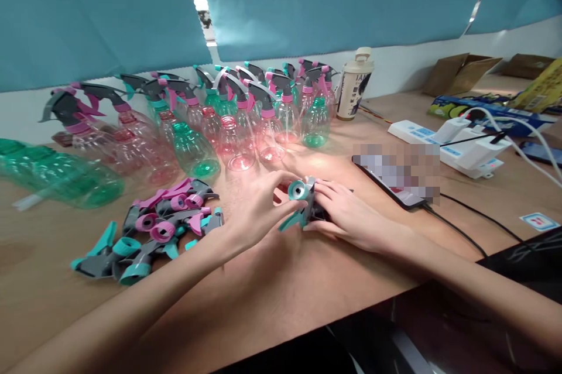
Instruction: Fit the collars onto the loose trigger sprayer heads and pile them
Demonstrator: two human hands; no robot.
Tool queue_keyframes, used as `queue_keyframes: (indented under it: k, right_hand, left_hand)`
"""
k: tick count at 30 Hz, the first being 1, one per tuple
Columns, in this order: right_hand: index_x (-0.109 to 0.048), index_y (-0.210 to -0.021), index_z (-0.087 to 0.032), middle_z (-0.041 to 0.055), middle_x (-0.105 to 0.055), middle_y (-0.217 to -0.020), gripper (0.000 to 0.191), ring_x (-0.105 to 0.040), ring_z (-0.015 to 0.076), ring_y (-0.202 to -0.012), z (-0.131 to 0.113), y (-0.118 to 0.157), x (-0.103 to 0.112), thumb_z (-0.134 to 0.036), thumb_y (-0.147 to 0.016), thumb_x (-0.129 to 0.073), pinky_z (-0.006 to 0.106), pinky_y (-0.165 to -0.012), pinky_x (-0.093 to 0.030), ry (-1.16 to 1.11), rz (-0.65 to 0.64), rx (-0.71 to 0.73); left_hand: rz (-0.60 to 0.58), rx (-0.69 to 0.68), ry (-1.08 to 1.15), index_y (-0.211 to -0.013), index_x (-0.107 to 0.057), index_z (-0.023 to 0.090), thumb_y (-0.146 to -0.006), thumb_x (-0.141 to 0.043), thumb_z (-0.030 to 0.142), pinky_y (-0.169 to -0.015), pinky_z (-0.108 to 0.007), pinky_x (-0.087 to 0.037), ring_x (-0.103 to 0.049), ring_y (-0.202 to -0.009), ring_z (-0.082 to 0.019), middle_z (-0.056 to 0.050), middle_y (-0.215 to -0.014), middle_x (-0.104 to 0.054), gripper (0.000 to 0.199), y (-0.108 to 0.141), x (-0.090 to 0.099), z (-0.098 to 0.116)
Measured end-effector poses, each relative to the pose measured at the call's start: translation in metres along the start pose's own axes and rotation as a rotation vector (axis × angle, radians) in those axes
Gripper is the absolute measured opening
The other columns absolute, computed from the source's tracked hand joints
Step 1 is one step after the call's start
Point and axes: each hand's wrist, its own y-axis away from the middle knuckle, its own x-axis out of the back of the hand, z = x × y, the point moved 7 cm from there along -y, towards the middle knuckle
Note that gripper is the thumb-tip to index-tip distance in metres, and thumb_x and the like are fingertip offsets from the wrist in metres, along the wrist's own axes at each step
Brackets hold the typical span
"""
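Yr left hand [264,205] pinches the spray top [311,201] by its teal ring [297,190]; yr right hand [349,210] grips its other side. It's b/w them, near the phone [389,181]. If yr grip goes loose, it might slip & bump that.

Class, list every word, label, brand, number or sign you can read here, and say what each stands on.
"IAM": on the cream tumbler; its other marks are unreadable.
Blue labels on the white power strip: too small.
Square sticker on the table: red marks, too blurred.
Cabled phone's screen: pixelated, unreadable.
Blue box and yellow packet: print too blurred.
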Motion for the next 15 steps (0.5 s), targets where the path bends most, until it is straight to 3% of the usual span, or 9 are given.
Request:
queue_keyframes:
  k: [4, 8, 12, 15]
  right_hand:
    - [-0.045, -0.132, -0.018, 0.0146, -0.043, -0.142, 0.06, -0.035, 0.0296, -0.134, -0.016, -0.006, 0.0, -0.054, -0.085, -0.052, 0.05, -0.108, -0.032, -0.136, -0.021, 0.085]
    - [-0.039, -0.139, -0.018, 0.0145, -0.036, -0.147, 0.062, -0.032, 0.0276, -0.136, 0.004, -0.004, 0.009, -0.053, -0.088, -0.047, 0.046, -0.109, -0.033, -0.208, 0.013, -0.022]
    - [-0.04, -0.138, -0.02, 0.0127, -0.044, -0.142, 0.058, -0.041, 0.0295, -0.13, 0.028, -0.001, 0.017, -0.051, -0.09, -0.045, 0.05, -0.105, -0.035, -0.263, 0.036, -0.1]
    - [-0.05, -0.131, -0.026, 0.0055, -0.052, -0.136, 0.043, -0.048, 0.0264, -0.123, 0.026, -0.002, 0.019, -0.045, -0.093, -0.042, 0.045, -0.102, -0.039, -0.366, -0.046, -0.034]
  left_hand:
    - [0.142, -0.036, 0.021, -0.105, -0.058, 0.02, -0.081, -0.066, 0.024, -0.077, -0.029, -0.051, -0.063, -0.09, -0.017, -0.001, -0.1, -0.067, 0.026, 0.024, 0.02, 0.011]
    - [0.247, 0.017, 0.036, -0.103, -0.058, 0.021, -0.079, -0.068, 0.023, -0.08, -0.03, -0.049, -0.064, -0.087, -0.016, 0.0, -0.097, -0.068, 0.026, 0.047, 0.037, 0.002]
    - [0.275, 0.107, -0.019, -0.094, -0.063, 0.022, -0.074, -0.073, 0.031, -0.069, -0.029, -0.045, -0.058, -0.073, -0.015, 0.001, -0.086, -0.066, 0.024, 0.058, 0.045, -0.011]
    - [0.243, 0.148, -0.011, -0.094, -0.065, 0.023, -0.074, -0.073, 0.035, -0.064, -0.027, -0.041, -0.054, -0.067, -0.014, 0.002, -0.08, -0.064, 0.025, 0.061, 0.039, -0.017]
